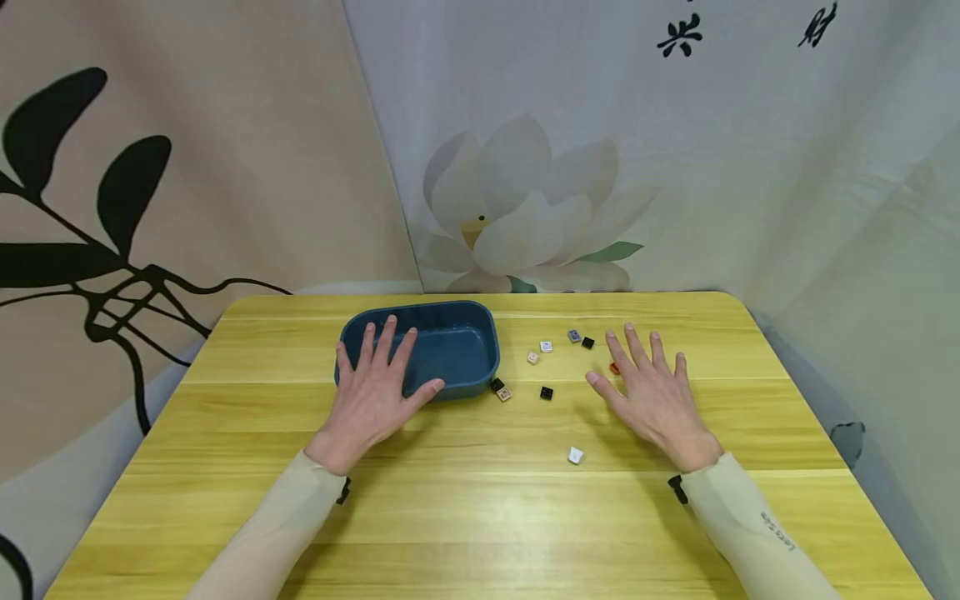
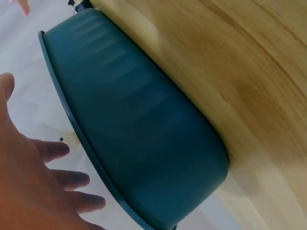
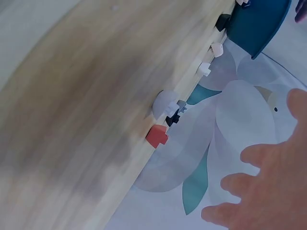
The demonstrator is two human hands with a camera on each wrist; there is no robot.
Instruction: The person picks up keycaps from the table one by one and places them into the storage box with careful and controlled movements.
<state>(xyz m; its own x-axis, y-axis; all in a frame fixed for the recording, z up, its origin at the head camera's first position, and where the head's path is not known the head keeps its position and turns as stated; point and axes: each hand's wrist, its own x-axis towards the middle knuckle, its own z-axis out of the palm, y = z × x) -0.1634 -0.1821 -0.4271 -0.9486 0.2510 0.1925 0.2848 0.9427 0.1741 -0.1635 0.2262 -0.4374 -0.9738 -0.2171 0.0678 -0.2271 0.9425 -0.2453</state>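
Note:
My left hand (image 1: 371, 396) is spread over the front left of a dark blue plastic basin (image 1: 457, 342), hiding part of its rim. In the left wrist view its fingers stand apart from the basin's outer wall (image 2: 134, 115). To the right, my right hand (image 1: 656, 400) hovers above the table with fingers spread, holding nothing. Beneath its fingertips a red keycap (image 1: 615, 367) is partly covered. Nearer the middle lie a black keycap (image 1: 547, 393) and a white keycap (image 1: 575, 456). Another black keycap (image 1: 497, 384) and a beige keycap (image 1: 505, 394) sit beside the basin's right end.
Farther back on the wooden table (image 1: 465, 517) are a white keycap (image 1: 546, 346), a pinkish keycap (image 1: 532, 357), a grey-blue keycap (image 1: 574, 336) and a black keycap (image 1: 588, 342). A printed curtain (image 1: 525, 100) hangs behind the table's far edge.

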